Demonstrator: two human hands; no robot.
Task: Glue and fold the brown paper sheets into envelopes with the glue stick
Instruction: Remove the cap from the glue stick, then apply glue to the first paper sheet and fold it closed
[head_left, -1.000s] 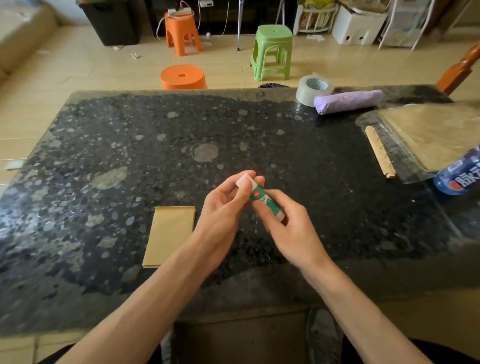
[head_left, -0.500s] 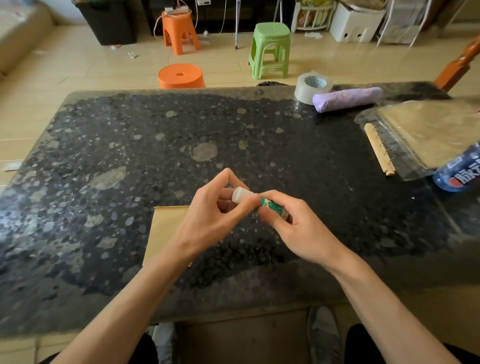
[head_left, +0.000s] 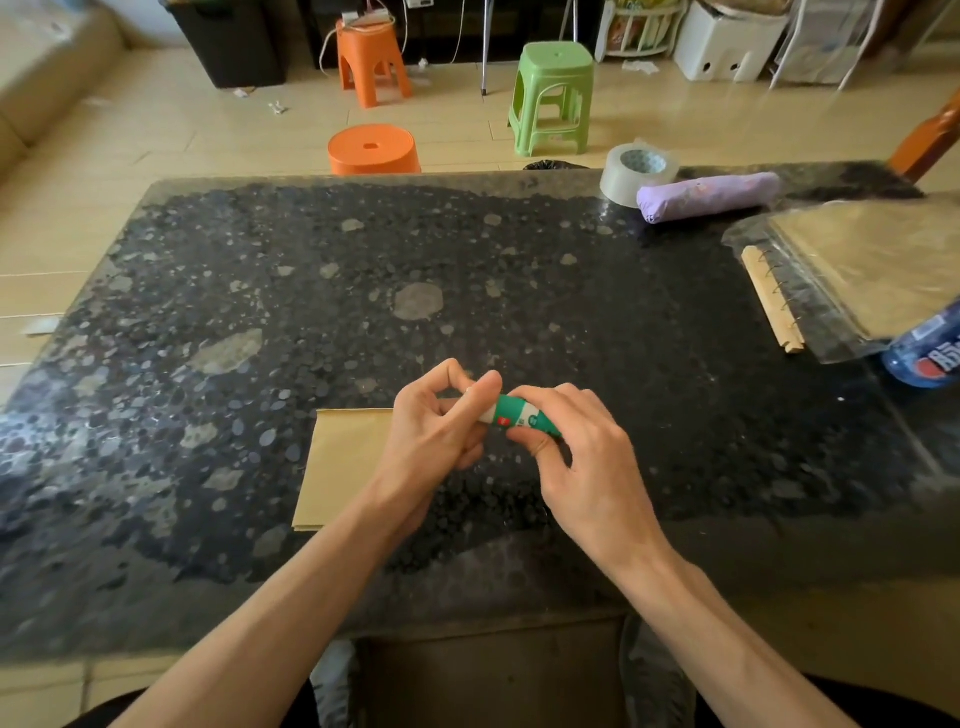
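Both hands hold a green and white glue stick (head_left: 519, 418) above the near middle of the dark stone table (head_left: 467, 270). My left hand (head_left: 436, 441) pinches its white cap end between thumb and fingers. My right hand (head_left: 576, 457) grips the green body. A folded brown paper sheet (head_left: 343, 467) lies flat on the table just left of my hands, its right part hidden behind my left hand and wrist. A stack of brown paper sheets in a clear plastic sleeve (head_left: 872, 265) lies at the right edge.
A tape roll (head_left: 636, 171) and a rolled lilac bundle (head_left: 711, 196) sit at the far right of the table. A spiral-bound wooden strip (head_left: 771, 301) and a blue bottle (head_left: 930, 358) lie by the plastic sleeve. Orange stools (head_left: 374, 150) and a green stool (head_left: 553, 98) stand beyond the table.
Both hands have come down and nearer with the glue stick, now lying more level. My left fingers have closed round the cap end.
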